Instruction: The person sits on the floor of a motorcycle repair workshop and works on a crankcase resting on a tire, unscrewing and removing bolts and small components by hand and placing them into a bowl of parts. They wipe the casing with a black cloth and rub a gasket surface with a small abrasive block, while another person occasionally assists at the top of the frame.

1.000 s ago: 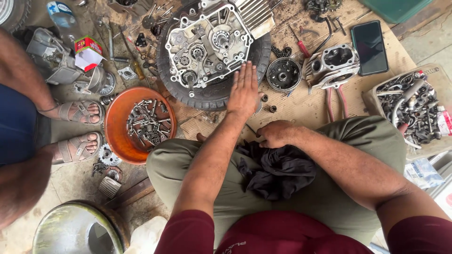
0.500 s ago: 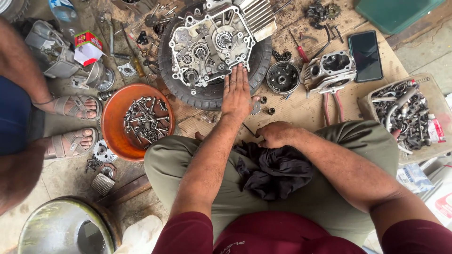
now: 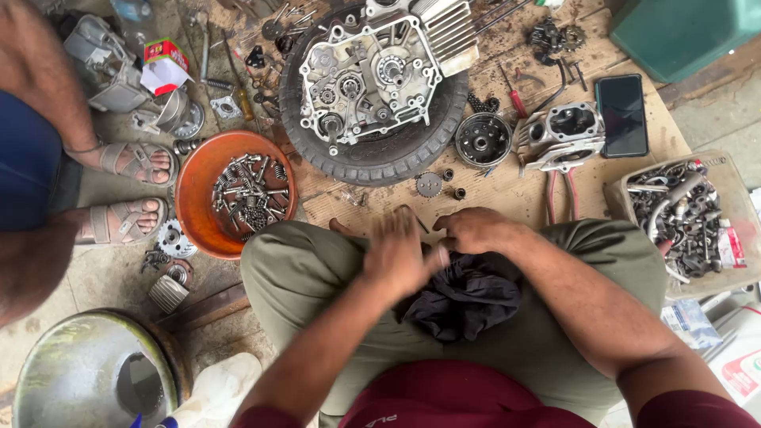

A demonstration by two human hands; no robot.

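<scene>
Half a second back the left hand [image 3: 399,257] lay stretched out flat against the tyre; now it has come back to the lap and sits blurred over the crumpled black cloth [image 3: 464,295], just beside the right hand [image 3: 473,230]. Through the blur I cannot tell whether its grip is clenched or released, though it seems to touch the cloth's upper edge. The right hand's grip is curled shut with its knuckles up, at the top of the same cloth; whether it pinches cloth or some small part is hidden. The cloth lies between the person's olive-green trousered knees.

Beyond the knees, on the floor, stands one grey metal engine case [image 3: 372,75], nested in one black rubber tyre [image 3: 380,158]. To its left sits one round orange plastic bowl [image 3: 198,210] of bolts. To its right lie one dark round rotor [image 3: 483,139], one silver cylinder head [image 3: 559,131], one black phone [image 3: 622,115] and one pair of red-handled pliers [image 3: 559,198]. Farther right is one beige tray [image 3: 733,198] of scrap parts. At the left edge, another person's two sandalled feet [image 3: 131,190] rest.
</scene>
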